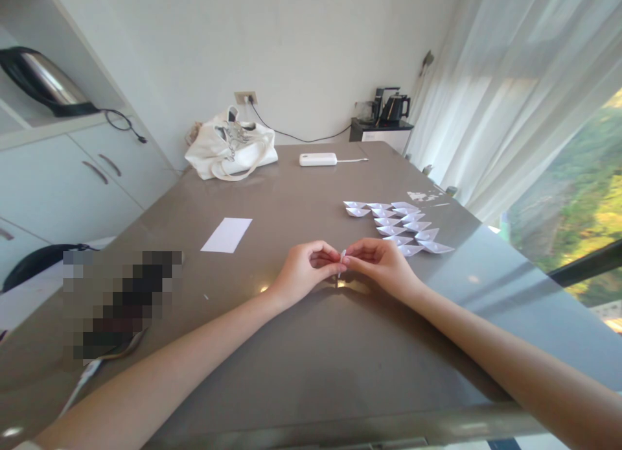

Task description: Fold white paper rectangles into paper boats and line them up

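Left arm (194, 366) slanting inward over left side of surface (291, 388), right arm (476, 338) over right side. Left grip (306, 268) and right grip (386, 262) close together above middle of surface, thumbs (330, 269) pinched against curled fingers (321, 246), tips facing each other.

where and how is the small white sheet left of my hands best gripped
The white sheet is probably best pinched at its right edge, the left hand, once free, coming from the right: it lies flat on the table, and that edge faces the hand.
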`<state>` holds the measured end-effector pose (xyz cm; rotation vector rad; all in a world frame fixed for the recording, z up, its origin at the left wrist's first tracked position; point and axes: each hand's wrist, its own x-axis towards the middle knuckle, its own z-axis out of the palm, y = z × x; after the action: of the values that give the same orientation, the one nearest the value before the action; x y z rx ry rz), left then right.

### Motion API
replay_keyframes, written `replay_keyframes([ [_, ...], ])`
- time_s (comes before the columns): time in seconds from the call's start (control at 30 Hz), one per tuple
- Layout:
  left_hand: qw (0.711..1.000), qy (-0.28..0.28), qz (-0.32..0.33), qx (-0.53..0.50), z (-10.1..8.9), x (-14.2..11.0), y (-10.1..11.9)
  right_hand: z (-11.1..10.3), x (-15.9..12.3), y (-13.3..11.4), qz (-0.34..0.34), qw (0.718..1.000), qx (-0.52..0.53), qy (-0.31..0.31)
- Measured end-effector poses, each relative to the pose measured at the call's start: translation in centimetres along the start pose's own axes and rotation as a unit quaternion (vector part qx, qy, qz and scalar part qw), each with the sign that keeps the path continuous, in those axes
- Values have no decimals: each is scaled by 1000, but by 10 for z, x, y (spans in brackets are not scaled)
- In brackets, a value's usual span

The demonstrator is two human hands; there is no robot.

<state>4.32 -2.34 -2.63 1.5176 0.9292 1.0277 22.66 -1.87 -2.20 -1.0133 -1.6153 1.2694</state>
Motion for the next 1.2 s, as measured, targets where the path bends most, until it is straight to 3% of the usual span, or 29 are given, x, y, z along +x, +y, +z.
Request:
replay_keyframes([
  [0.4, 998, 16, -32, -44, 4, 0, 4, 0, -3, -2, -58, 995, -84, 9],
  [0.77, 999, 18, -34, -28, 5, 2, -1, 5, -8, -4, -68, 986, -152, 25],
  [0.93, 999, 10, -38, -34, 5, 1, -3, 5, -6, -3, -47, 989, -136, 36],
  [1.2, 987, 12, -83, -136, 6, 1, -1, 2, -1, 1, -66, 995, -74, 32],
])
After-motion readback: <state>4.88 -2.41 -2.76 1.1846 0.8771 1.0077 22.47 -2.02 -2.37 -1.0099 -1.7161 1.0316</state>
